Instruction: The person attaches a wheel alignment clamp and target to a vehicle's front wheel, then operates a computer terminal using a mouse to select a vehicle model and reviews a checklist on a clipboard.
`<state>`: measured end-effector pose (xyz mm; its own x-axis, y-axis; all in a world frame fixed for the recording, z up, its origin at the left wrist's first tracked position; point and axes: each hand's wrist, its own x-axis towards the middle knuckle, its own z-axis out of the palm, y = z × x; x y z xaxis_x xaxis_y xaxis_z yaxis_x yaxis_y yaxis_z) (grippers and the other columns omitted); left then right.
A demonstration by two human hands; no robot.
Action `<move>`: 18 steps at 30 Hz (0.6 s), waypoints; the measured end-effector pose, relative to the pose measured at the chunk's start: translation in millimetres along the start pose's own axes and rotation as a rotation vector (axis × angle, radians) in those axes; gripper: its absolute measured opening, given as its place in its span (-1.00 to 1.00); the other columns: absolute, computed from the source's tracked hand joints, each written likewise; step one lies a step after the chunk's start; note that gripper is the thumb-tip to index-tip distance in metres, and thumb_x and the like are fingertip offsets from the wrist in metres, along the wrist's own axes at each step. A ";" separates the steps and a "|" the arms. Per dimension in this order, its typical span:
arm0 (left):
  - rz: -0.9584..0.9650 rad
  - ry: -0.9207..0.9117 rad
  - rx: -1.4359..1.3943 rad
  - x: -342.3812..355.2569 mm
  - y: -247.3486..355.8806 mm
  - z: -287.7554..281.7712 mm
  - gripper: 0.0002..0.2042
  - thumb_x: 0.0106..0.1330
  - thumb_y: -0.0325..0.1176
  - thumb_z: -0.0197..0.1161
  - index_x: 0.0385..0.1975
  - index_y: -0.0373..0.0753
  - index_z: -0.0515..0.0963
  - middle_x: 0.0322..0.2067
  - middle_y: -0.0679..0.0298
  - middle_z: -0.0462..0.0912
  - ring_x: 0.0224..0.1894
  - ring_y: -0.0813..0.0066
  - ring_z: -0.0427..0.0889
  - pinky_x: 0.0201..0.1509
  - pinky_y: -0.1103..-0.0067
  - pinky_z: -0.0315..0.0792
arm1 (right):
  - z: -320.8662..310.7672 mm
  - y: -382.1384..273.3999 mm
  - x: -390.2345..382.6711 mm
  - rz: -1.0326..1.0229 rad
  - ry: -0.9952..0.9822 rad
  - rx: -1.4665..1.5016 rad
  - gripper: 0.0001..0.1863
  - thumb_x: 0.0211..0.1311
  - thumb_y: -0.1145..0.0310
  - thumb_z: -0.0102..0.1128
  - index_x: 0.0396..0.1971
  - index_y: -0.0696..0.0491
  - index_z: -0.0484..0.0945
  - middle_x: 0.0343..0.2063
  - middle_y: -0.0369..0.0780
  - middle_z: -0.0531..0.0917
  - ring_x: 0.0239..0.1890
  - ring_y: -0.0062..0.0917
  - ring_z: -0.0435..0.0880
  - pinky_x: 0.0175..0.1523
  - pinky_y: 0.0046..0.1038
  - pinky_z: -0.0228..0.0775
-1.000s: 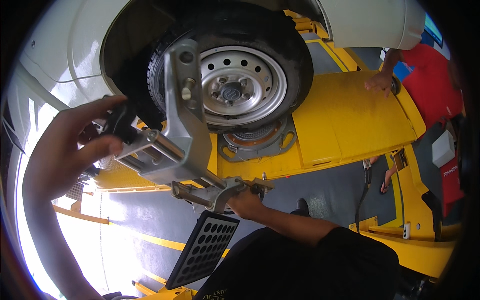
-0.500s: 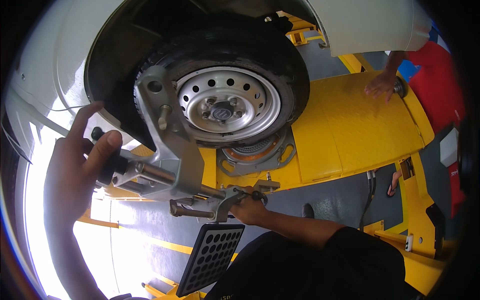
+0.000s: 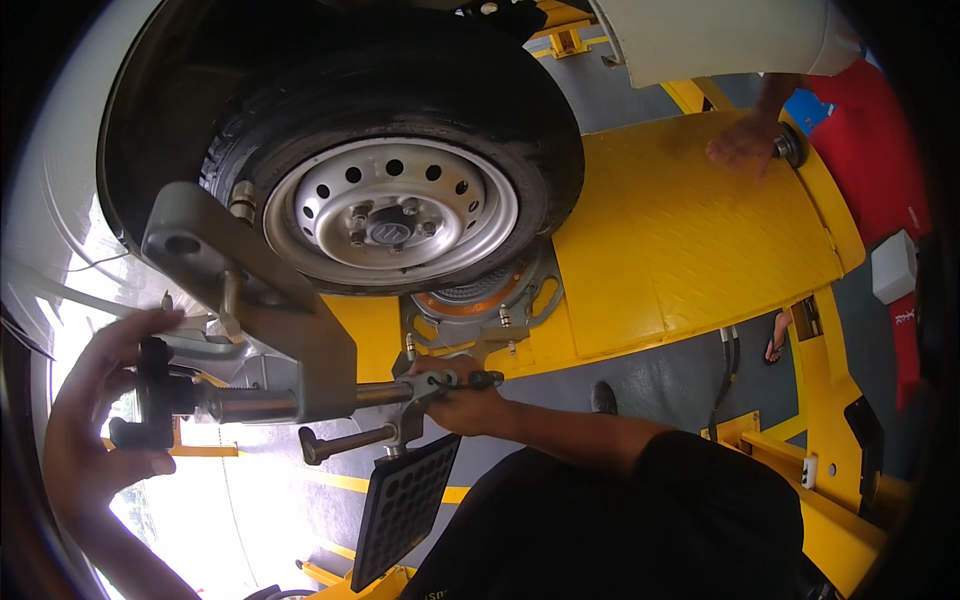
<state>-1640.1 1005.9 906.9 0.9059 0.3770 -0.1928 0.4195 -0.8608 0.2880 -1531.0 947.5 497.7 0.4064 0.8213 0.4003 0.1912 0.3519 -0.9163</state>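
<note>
A grey metal wheel clamp is held in front of a car wheel with a silver steel rim and black tyre. My left hand curls round the clamp's black knob at its left end. Around the middle of the clamp, by its shaft, my right hand is closed; part of its grip is hidden. Below hangs a dark target plate with rows of round dots. The clamp's upper arm reaches over the tyre's left side, and whether it touches the rim I cannot tell.
Beneath the wheel lies a round turntable plate on a yellow ramp. A co-worker's hand is over the ramp's far right, beside a red garment. Yellow lift framework stands at right. White car bodywork hangs above.
The clamp has tilted and swung lower left in view, its arm now more level. My left fingers have closed round the knob. The view has shifted, so the wheel appears further left.
</note>
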 end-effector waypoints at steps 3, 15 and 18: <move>-0.324 0.377 0.172 -2.0 -5.9 20.8 -0.09 -0.20 -0.14 0.34 0.36 -0.17 0.35 0.00 0.02 0.61 -0.24 0.33 0.68 -0.10 0.47 0.57 | -4.1 8.2 7.4 0.088 -0.052 0.009 -0.67 0.06 0.42 0.20 -0.11 0.12 0.52 -0.41 -0.06 0.67 -0.37 -0.15 0.69 -0.19 -0.22 0.51; 0.097 0.034 -0.201 6.2 -28.0 3.5 -0.43 -0.09 -0.55 0.28 0.08 -0.26 0.51 0.11 -0.02 0.45 -0.01 0.12 0.70 0.01 0.39 0.60 | -10.0 19.3 28.9 -0.138 -0.006 -0.025 -0.80 0.14 0.41 0.29 -0.26 0.00 0.47 -0.46 -0.16 0.65 -0.38 -0.22 0.71 -0.30 -0.26 0.51; 0.011 0.016 0.029 10.1 -16.6 -0.3 -0.51 -0.13 -0.56 0.27 -0.06 -0.21 0.52 0.14 0.01 0.47 -0.06 0.16 0.74 -0.15 0.42 0.66 | -13.1 23.8 37.5 -0.127 -0.031 -0.062 -0.78 0.16 0.39 0.31 -0.24 -0.02 0.47 -0.44 -0.18 0.66 -0.36 -0.23 0.72 -0.29 -0.28 0.52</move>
<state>-1637.9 1024.1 900.4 0.9114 0.3728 -0.1745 0.4080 -0.8743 0.2629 -1499.5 980.7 491.1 0.3475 0.7859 0.5115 0.2942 0.4265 -0.8553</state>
